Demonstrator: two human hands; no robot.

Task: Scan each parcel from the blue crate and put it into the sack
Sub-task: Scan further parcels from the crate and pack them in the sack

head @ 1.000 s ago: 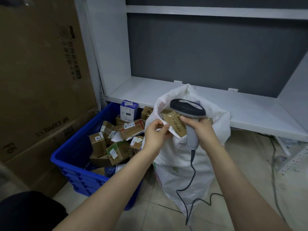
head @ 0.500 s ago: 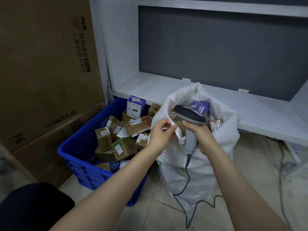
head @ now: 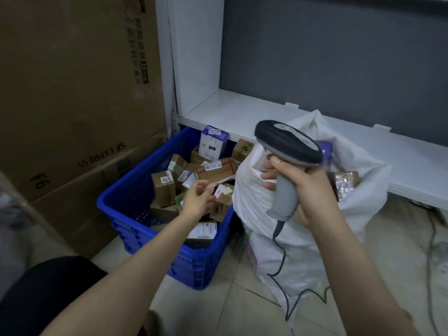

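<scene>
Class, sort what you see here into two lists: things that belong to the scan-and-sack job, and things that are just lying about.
Belongs to the job:
blue crate
parcels in it
white sack
scanner, gripped by the right hand
left hand, over the crate

Just lying about:
large cardboard boxes
white shelf

The left bare forearm and right bare forearm run unsleeved from the wrists down to the frame's lower edge. The left hand is motion-blurred. The right hand shows a short, unpainted thumbnail just above its grip. A black cloth garment covers the leg beneath the left forearm.
</scene>
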